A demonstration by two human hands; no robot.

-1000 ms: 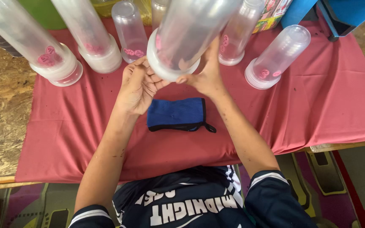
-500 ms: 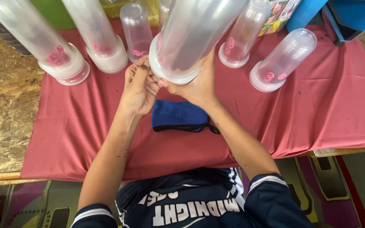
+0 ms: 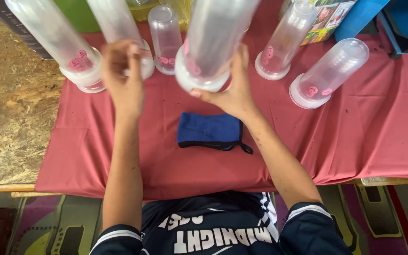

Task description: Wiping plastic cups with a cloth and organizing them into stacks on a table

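The table (image 3: 15, 118) carries a red cloth (image 3: 355, 141) (rumpled at the right); on it stand several clear plastic tubes, their tops cut off by the frame; the tall clear tube (image 3: 213, 42) near centre is tilted toward the camera, grasped at its base by the right hand (image 3: 232, 92); the left hand (image 3: 123, 78), which a moment ago was at that base too, has come away leftward, fingers loosely curled and holding nothing; a blue pouch (image 3: 208, 131) lies just nearer; the pink marks inside the tubes are too small to read.
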